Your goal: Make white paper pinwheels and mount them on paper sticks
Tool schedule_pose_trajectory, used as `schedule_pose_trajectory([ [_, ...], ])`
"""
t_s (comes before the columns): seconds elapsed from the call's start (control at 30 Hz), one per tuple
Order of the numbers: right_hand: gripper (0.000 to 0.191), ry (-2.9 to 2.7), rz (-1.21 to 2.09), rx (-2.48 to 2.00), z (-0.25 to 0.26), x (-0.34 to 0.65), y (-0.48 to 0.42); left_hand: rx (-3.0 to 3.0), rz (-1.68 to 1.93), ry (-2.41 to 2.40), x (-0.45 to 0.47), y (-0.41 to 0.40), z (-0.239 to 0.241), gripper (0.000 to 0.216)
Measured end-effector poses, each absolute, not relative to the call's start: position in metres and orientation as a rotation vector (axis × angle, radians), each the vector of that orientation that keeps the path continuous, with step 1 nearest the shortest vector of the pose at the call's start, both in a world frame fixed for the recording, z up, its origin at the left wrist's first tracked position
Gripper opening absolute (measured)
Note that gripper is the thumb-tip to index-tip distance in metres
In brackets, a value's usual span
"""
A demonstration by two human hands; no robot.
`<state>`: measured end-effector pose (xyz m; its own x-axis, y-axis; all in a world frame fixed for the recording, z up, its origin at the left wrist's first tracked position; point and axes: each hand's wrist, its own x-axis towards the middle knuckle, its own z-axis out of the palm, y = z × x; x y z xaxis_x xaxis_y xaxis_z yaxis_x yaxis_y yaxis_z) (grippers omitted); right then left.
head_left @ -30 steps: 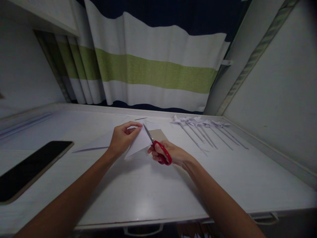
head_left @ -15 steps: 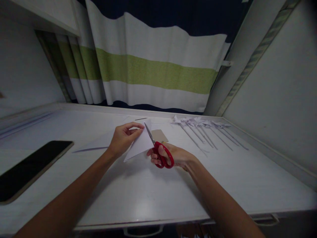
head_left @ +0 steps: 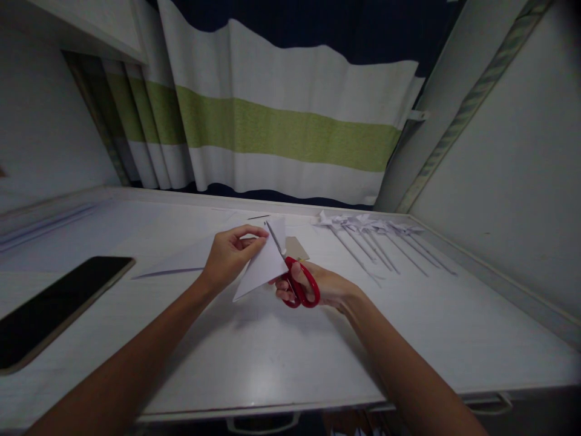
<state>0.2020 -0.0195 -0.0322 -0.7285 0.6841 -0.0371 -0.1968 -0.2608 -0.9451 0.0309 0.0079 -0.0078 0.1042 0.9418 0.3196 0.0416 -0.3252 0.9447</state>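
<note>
My left hand (head_left: 229, 257) pinches the upper corner of a folded white paper triangle (head_left: 262, 266) and holds it above the white desk (head_left: 272, 345). My right hand (head_left: 324, 284) grips red-handled scissors (head_left: 297, 280), fingers through the loops. The blades point up and away, cutting into the paper near its top edge. A small flap of paper stands to the right of the blades.
A black phone (head_left: 49, 309) lies at the left of the desk. Several white paper pinwheels on sticks (head_left: 372, 236) lie at the back right. A flat white sheet (head_left: 181, 260) and a tan card (head_left: 297, 247) lie behind the hands. A striped curtain (head_left: 281, 127) hangs beyond.
The scissors have cut further into the paper's upper edge, and a flap now stands to the right of the blades. Both hands shifted slightly right.
</note>
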Motion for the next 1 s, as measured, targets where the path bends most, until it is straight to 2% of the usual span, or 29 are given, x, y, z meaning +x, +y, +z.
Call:
schedule_pose_trajectory([
  [0.17,0.040,-1.483,1.992,-0.650,-0.0247,0.2024,-0.0227,1.548,1.334,1.010,0.0313,0.0063,-0.0066,0.019],
  [0.57,0.053,-1.530,1.981,-0.704,-0.0229,0.2056,-0.0225,1.517,1.358,1.012,0.0318,0.0031,-0.0047,0.015],
  [0.8,0.046,-1.491,1.981,-0.784,-0.0219,0.2035,-0.0242,1.532,1.349,1.041,0.0329,0.0016,-0.0022,0.015],
  [1.0,0.043,-1.585,1.810,-0.869,-0.0287,0.2024,-0.0236,1.550,1.350,1.044,0.0343,0.0017,-0.0036,0.016],
])
